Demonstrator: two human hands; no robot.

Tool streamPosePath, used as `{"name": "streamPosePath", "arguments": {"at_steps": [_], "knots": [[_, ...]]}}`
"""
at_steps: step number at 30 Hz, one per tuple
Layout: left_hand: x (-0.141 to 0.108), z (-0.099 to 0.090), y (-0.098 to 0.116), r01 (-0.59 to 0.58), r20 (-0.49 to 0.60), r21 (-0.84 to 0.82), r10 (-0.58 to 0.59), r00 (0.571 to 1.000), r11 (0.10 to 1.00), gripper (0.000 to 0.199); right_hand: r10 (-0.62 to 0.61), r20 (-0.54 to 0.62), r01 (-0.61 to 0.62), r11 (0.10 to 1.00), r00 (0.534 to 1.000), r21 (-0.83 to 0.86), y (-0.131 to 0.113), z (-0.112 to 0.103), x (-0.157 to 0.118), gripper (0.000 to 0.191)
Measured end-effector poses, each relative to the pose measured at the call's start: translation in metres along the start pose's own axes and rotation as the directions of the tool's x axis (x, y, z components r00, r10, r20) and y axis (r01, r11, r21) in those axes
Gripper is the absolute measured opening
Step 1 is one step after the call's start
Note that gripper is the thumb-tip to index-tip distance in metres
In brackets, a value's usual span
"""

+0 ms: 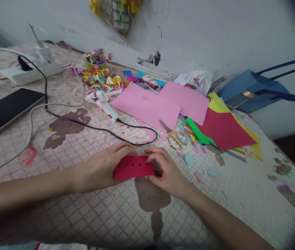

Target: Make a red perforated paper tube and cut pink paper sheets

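A small red paper piece with a row of several dark dots lies between my two hands, low over the table. My left hand grips its left end, with the thumb partly hidden. On the right end, my right hand curls its fingers over the top edge with the thumb below. Whether the piece is one sheet or folded, I cannot tell. Just beyond the hands are gold-handled scissors and the black cable of a white glue gun.
Pink sheets, a red sheet and a green marker-like item lie beyond. Paper scraps heap near a bowl. On the left are a black phone and a power strip. A blue bag hangs at right.
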State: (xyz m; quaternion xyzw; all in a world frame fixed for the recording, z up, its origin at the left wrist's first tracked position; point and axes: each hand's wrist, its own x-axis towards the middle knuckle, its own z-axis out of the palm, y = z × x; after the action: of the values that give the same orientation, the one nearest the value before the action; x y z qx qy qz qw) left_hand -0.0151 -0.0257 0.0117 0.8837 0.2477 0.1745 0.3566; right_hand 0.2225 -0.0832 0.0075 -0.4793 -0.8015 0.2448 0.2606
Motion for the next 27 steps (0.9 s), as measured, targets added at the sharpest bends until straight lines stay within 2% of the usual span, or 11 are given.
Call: {"name": "streamPosePath", "arguments": {"at_steps": [7, 13, 18, 21, 22, 24, 25, 27], "knots": [[-0.0008, -0.0002, 0.0004, 0.048, 0.010, 0.018, -0.048, 0.999, 0.999, 0.039, -0.021, 0.032, 0.022, 1.000, 0.999, -0.020, -0.0002, 0.0013, 0.0003, 0.033], [0.0003, 0.0019, 0.0035, -0.014, 0.011, 0.093, 0.013, 1.000, 0.996, 0.027, -0.053, 0.028, 0.054, 0.998, 0.998, -0.033, 0.0014, 0.0000, -0.0009, 0.036], [0.0005, 0.0009, 0.0041, -0.028, 0.035, 0.102, 0.025, 0.999, 0.994, 0.033, -0.103, 0.045, 0.104, 0.994, 0.994, -0.039, 0.0010, -0.0012, 0.0005, 0.022], [0.0006, -0.0029, 0.0056, 0.031, 0.015, 0.048, -0.032, 0.999, 0.998, 0.021, -0.135, -0.052, 0.136, 0.990, 0.990, 0.026, 0.0006, -0.0007, 0.0000, 0.010], [0.0010, -0.0040, 0.0059, 0.082, -0.003, 0.014, -0.082, 0.997, 0.996, 0.016, -0.116, -0.108, 0.123, 0.991, 0.987, 0.056, 0.0002, -0.0005, -0.0005, 0.006], [0.0026, -0.0056, 0.0060, 0.199, -0.033, -0.095, -0.203, 0.979, 0.975, 0.024, -0.003, -0.187, 0.029, 0.990, 0.982, 0.135, -0.0010, -0.0001, -0.0019, 0.007], [0.0036, -0.0059, 0.0057, 0.245, -0.033, -0.164, -0.253, 0.967, 0.955, 0.029, 0.082, -0.191, -0.045, 0.980, 0.978, 0.192, -0.0016, 0.0001, -0.0025, 0.010], [0.0057, -0.0057, 0.0043, 0.298, 0.005, -0.299, -0.311, 0.951, 0.907, 0.033, 0.251, -0.122, -0.200, 0.923, 0.960, 0.330, -0.0024, 0.0007, -0.0034, 0.014]]}}
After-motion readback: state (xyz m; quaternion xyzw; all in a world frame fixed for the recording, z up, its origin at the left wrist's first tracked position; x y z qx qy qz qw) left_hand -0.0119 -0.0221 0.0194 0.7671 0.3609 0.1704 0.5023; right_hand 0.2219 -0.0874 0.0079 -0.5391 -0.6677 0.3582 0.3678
